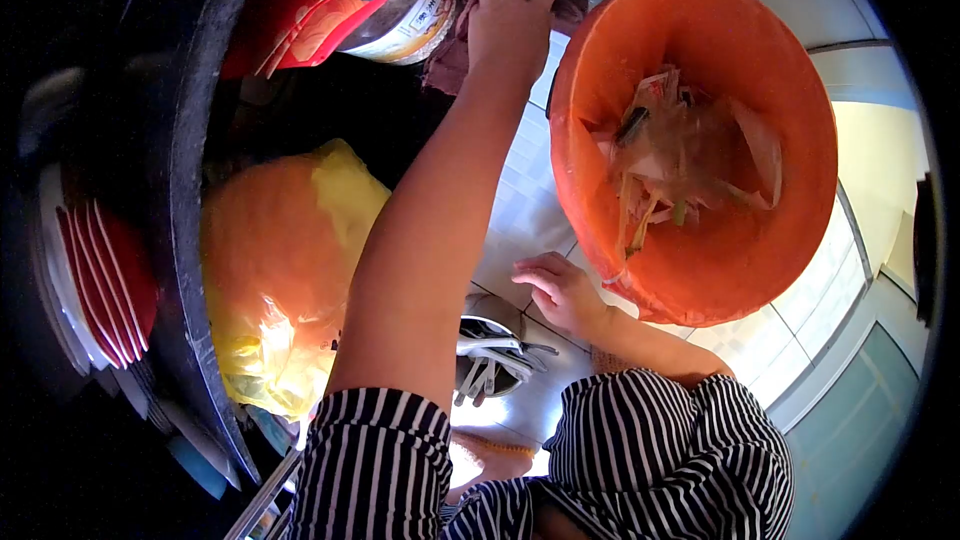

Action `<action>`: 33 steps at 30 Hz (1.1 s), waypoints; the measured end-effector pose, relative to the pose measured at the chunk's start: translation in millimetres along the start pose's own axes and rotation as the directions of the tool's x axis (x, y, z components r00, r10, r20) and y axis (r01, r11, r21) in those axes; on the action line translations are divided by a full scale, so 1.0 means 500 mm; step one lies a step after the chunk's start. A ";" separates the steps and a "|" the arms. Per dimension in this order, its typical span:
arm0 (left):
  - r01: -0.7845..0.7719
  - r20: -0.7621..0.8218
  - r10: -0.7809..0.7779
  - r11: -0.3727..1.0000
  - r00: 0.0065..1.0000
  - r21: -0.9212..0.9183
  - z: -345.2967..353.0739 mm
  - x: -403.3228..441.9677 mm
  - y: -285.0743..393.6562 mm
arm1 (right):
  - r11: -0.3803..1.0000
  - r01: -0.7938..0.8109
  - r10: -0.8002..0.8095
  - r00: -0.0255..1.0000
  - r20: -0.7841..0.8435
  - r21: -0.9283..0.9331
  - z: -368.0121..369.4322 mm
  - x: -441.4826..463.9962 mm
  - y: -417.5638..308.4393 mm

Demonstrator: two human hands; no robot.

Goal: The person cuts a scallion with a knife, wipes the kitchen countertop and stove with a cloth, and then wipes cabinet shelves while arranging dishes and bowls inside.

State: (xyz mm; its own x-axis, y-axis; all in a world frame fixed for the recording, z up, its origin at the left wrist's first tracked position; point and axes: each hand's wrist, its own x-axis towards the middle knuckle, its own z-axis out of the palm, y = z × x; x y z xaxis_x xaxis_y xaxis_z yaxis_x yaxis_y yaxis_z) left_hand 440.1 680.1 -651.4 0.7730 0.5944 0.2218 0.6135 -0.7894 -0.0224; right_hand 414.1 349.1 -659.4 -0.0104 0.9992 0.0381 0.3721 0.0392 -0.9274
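Note:
My left hand (510, 25) reaches far forward, its fingers bent over a dark maroon cloth (447, 65) that it grips. Right beside the cloth is a clear plastic tub (415, 25) with a printed label. Lower down, my right hand (565, 292) hangs near the bottom of a big orange bin (695, 285). Its fingers are loosely bent and apart, with nothing seen in them. Inside the bin lies a heap of crumpled wrappers and scraps (690, 145).
A red printed bag (335, 10) lies on the dark shelf at left. Below it sits a yellow plastic bag (285, 270) with something orange inside. Red-rimmed plates (105, 280) stack at far left. A metal container with utensils (495, 355) stands on the tiled floor (530, 190).

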 end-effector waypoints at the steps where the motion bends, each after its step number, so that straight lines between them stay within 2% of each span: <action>1: 0.011 0.013 -0.011 1.000 1.000 0.011 -0.015 -0.021 -0.002 | 1.000 0.010 -0.009 1.000 0.013 -0.009 0.000 -0.005 0.004; 2: 0.021 0.025 -0.022 1.000 0.999 0.022 -0.031 -0.042 -0.004 | 1.000 0.020 -0.020 0.999 0.025 -0.017 0.002 -0.010 0.008; 4: 0.351 0.084 -0.342 0.924 0.936 -0.153 -0.080 -0.102 -0.005 | 0.999 0.034 -0.033 0.998 0.049 -0.032 0.009 -0.021 0.019; 5: 0.355 0.082 -0.347 0.923 0.934 -0.147 -0.097 -0.136 -0.009 | 0.998 0.044 -0.040 0.997 0.071 -0.049 0.014 -0.023 0.019; 7: 0.529 0.245 -0.483 0.829 0.841 -0.182 -0.132 -0.205 -0.013 | 0.996 0.072 -0.068 0.994 0.084 -0.048 0.023 -0.027 0.008; 8: 0.531 0.240 -0.486 0.828 0.840 -0.179 -0.150 -0.238 -0.011 | 0.994 0.096 -0.091 0.991 0.094 -0.049 0.027 -0.028 0.002; 10: 0.659 0.365 -0.588 0.745 0.722 -0.102 -0.188 -0.292 -0.006 | 0.991 0.131 -0.124 0.982 0.141 -0.040 0.040 -0.032 -0.001; 11: 0.660 0.357 -0.592 0.745 0.723 -0.100 -0.204 -0.309 -0.008 | 0.987 0.160 -0.152 0.971 0.186 -0.029 0.044 -0.032 -0.004; 13: 0.693 0.493 -0.578 0.718 0.650 -0.072 -0.238 -0.324 -0.019 | 0.982 0.187 -0.182 0.965 0.186 -0.008 0.044 -0.029 -0.010; 14: 0.693 0.490 -0.581 0.718 0.650 -0.067 -0.254 -0.324 -0.026 | 0.979 0.204 -0.203 0.961 0.189 0.017 0.044 -0.030 -0.010; 16: 0.750 0.330 -0.686 0.652 0.648 -0.117 -0.282 -0.324 -0.044 | 0.979 0.203 -0.200 0.961 0.193 0.004 0.041 -0.037 0.001; 17: 0.715 0.159 -0.699 0.665 0.697 -0.215 -0.270 -0.324 -0.075 | 0.980 0.198 -0.191 0.962 0.196 -0.018 0.040 -0.041 0.006; 18: 0.702 0.043 -0.720 0.659 0.693 -0.268 -0.248 -0.311 -0.105 | 0.982 0.190 -0.183 0.963 0.197 -0.016 0.040 -0.046 0.008; 19: 0.633 0.046 -0.660 0.695 0.750 -0.342 -0.218 -0.296 -0.148 | 0.981 0.193 -0.184 0.962 0.202 -0.022 0.039 -0.051 0.012; 20: 0.634 0.053 -0.660 0.692 0.750 -0.345 -0.168 -0.278 -0.187 | 0.980 0.195 -0.185 0.961 0.206 -0.028 0.040 -0.055 0.015; 22: 0.647 0.303 -0.583 0.740 0.754 -0.186 -0.076 -0.264 -0.237 | 0.983 0.178 -0.165 0.961 0.222 -0.039 0.046 -0.062 0.020; 23: 0.649 0.309 -0.583 0.737 0.751 -0.189 -0.061 -0.270 -0.227 | 0.985 0.167 -0.151 0.959 0.238 -0.048 0.048 -0.064 0.019; 25: 0.537 0.183 -0.584 0.806 0.791 0.249 -0.033 -0.285 -0.193 | 0.986 0.160 -0.142 0.957 0.252 -0.054 0.054 -0.055 0.021; 26: 0.541 0.188 -0.589 0.802 0.786 0.253 -0.044 -0.293 -0.171 | 0.984 0.163 -0.141 0.956 0.258 -0.065 0.057 -0.042 0.016; 28: 0.483 0.050 -0.491 0.867 0.870 0.121 -0.076 -0.316 -0.123 | 0.987 0.160 -0.155 0.957 0.244 0.000 0.048 -0.019 0.006; 29: 0.471 0.041 -0.476 0.877 0.878 0.097 -0.073 -0.336 -0.101 | 0.987 0.158 -0.149 0.968 0.201 -0.032 0.047 -0.008 0.002; 31: 0.475 0.072 -0.476 0.879 0.876 0.033 -0.068 -0.373 -0.077 | 0.989 0.138 -0.128 0.977 0.170 -0.048 0.033 0.024 -0.014; 32: 0.559 0.086 -0.553 0.826 0.829 -0.080 -0.091 -0.382 -0.046 | 0.988 0.147 -0.137 0.975 0.177 -0.042 0.026 0.037 -0.024; 33: 0.574 0.111 -0.563 0.812 0.819 -0.112 -0.119 -0.388 -0.032 | 0.992 0.121 -0.117 0.987 0.113 -0.035 0.022 0.049 -0.033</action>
State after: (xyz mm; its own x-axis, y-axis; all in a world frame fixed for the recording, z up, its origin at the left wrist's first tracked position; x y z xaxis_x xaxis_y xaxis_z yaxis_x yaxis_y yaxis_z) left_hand 270.6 568.2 -636.2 0.3052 0.9484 0.0862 0.9230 -0.3168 0.2182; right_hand 397.5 373.0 -647.4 -0.1582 0.9819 0.1040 0.4007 0.1601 -0.9021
